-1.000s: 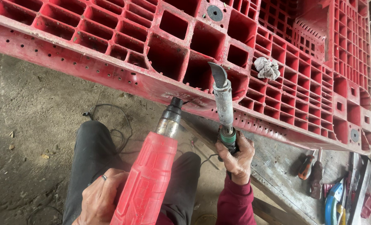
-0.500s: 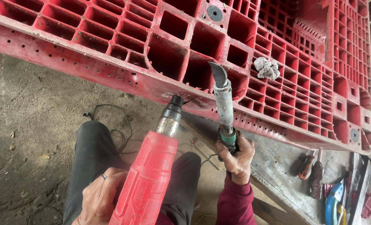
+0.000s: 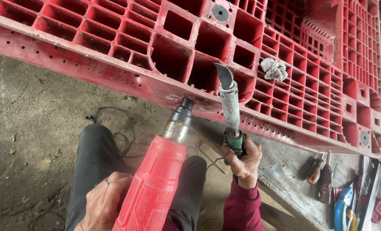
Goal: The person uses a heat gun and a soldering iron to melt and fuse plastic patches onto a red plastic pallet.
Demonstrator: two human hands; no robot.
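We hold a red heat gun (image 3: pixel 154 184) in our left hand (image 3: pixel 100 203), fingers wrapped round its body, its metal nozzle (image 3: pixel 180 119) pointing toward one o'clock at the edge of a red plastic pallet (image 3: pixel 113 47). Our right hand (image 3: pixel 242 158) grips a metal spatula tool (image 3: pixel 229 100), blade up at twelve o'clock, just beside the nozzle. A grey rag (image 3: pixel 274 68) lies in the pallet at two o'clock.

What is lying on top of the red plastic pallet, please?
A crumpled grey rag lies on the ribs of the red plastic pallet. The open cells look dark and mostly empty; their bottoms are in shadow. What lies under the pallet is covered.
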